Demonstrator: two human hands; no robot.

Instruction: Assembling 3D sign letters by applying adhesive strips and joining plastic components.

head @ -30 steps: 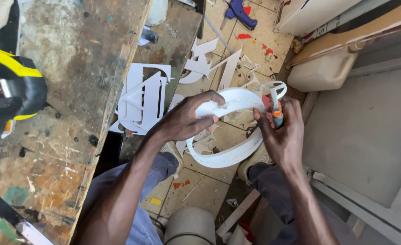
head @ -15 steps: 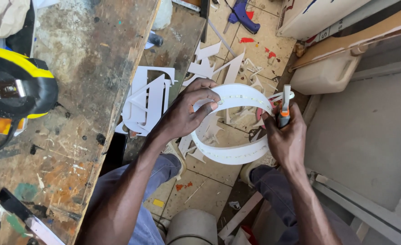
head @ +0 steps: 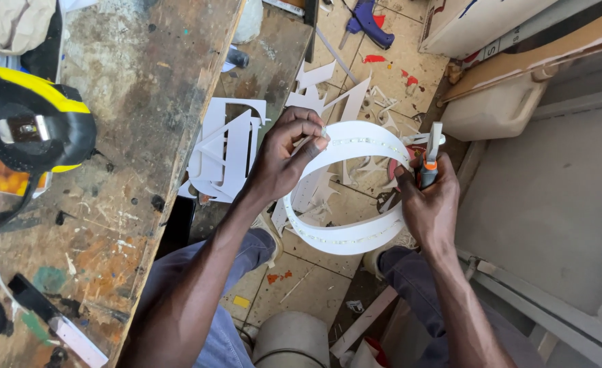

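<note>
Your left hand (head: 284, 160) pinches the white strip loop (head: 345, 238) at its far edge; your right hand (head: 430, 204) grips an orange-collared tool (head: 429, 163), right of the worktop (head: 137, 102).

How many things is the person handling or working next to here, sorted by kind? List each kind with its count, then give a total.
Hands: 2, left hand and right hand
White loop strip: 1
Orange-collared knife: 1
Yellow-and-black power tool: 1
Blue glue gun: 1
White jerrycan: 1
Total: 7
</note>
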